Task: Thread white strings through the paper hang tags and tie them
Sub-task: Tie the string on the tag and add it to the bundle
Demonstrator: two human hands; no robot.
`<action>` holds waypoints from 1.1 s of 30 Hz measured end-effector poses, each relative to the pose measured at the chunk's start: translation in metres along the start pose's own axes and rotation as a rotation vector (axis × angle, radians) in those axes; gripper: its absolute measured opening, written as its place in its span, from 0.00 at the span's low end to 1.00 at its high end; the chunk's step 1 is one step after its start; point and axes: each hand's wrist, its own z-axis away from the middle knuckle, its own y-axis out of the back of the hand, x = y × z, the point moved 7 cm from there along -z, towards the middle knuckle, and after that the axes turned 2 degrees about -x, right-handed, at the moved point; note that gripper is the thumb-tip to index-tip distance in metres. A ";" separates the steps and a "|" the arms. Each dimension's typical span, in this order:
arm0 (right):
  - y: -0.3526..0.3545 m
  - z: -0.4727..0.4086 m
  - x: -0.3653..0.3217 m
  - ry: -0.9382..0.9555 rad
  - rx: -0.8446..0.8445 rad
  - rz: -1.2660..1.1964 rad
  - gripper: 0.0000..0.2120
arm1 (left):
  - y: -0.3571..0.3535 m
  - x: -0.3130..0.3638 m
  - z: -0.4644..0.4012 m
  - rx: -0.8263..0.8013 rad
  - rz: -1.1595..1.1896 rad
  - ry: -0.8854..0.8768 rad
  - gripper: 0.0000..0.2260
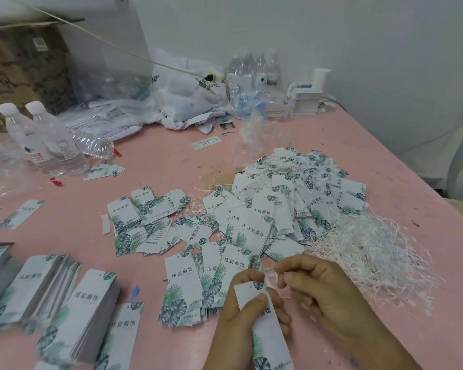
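My left hand [247,315] grips a white paper hang tag [267,335] with green leaf print, thumb pressed across its upper part near the punched hole. My right hand [318,292] pinches a thin white string [270,273] between thumb and forefinger, right beside the tag's top edge. A loose heap of white strings [369,249] lies on the pink table [171,161] to the right. Behind my hands a big pile of tags with strings [286,198] spreads out. Stacks of plain tags [64,303] lie at the lower left.
Two upright water bottles [46,140] and one lying on its side stand at the left. Plastic bags, white cloth and more bottles [254,73] crowd the back by the wall. A cardboard box [22,68] sits at the far left. The table's right edge runs diagonally.
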 end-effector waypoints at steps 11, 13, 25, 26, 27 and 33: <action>-0.014 0.003 0.005 0.034 -0.179 -0.034 0.11 | 0.000 0.004 0.003 -0.017 -0.175 -0.033 0.15; -0.015 0.003 0.006 0.040 -0.191 -0.002 0.11 | 0.000 0.005 0.004 -0.020 -0.190 -0.046 0.15; -0.020 0.010 -0.002 0.089 -0.160 0.150 0.11 | 0.001 0.016 0.012 0.057 -0.418 -0.270 0.12; -0.020 0.010 -0.001 0.092 -0.161 0.146 0.11 | 0.002 0.016 0.013 0.073 -0.429 -0.284 0.13; -0.020 0.010 -0.001 0.094 -0.159 0.152 0.10 | 0.003 0.016 0.014 0.091 -0.440 -0.298 0.13; -0.015 0.008 -0.001 0.102 -0.082 0.233 0.06 | 0.005 0.019 0.015 0.153 -0.450 -0.371 0.09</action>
